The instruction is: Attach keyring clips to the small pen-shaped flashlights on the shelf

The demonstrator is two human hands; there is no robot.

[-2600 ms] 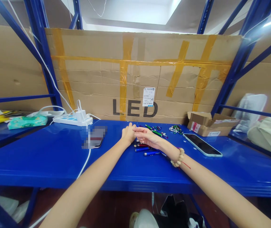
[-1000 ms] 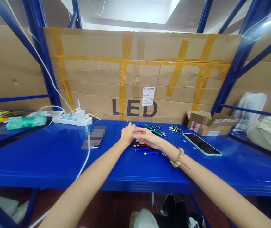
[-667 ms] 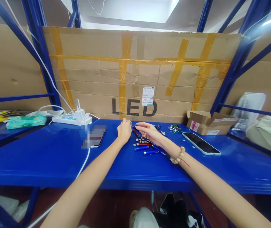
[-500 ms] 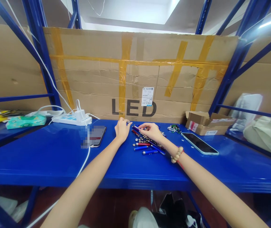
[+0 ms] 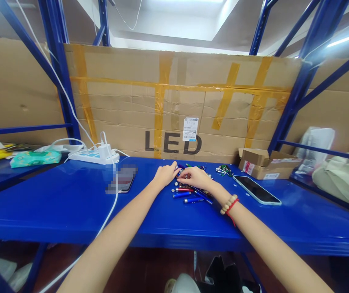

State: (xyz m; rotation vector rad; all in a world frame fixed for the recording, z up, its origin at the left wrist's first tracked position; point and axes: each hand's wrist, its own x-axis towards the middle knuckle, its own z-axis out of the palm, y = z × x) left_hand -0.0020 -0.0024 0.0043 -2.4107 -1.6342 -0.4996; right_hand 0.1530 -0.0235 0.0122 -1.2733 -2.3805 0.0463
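Observation:
My left hand (image 5: 165, 175) is closed, its fingertips meeting at the far left of a pile of small parts; what they pinch is too small to make out. Right beside it my right hand (image 5: 195, 178) is bent down over the pile, thumb and fingers drawn together, and whatever is in them is hidden. Coin-like button cells (image 5: 176, 184) lie scattered under and around the right hand. Nearer to me are a slim red metal tube (image 5: 184, 190) and slim blue tubes (image 5: 193, 200), like small penlights. Another dark blue tube (image 5: 181, 166) shows just behind the fingers.
Small carabiner clips (image 5: 222, 170) lie to the right of the pile, near a phone (image 5: 257, 190) and an open carton (image 5: 266, 165). On the left are a second phone (image 5: 127, 185), a power strip (image 5: 95, 156) and a white cable (image 5: 110, 211). A large cardboard sheet (image 5: 125, 110) stands behind.
My left hand has moved right, up to the right hand. The right hand held a blue tube out to the left; now its fingers are lower over the pile. The view has tilted up slightly.

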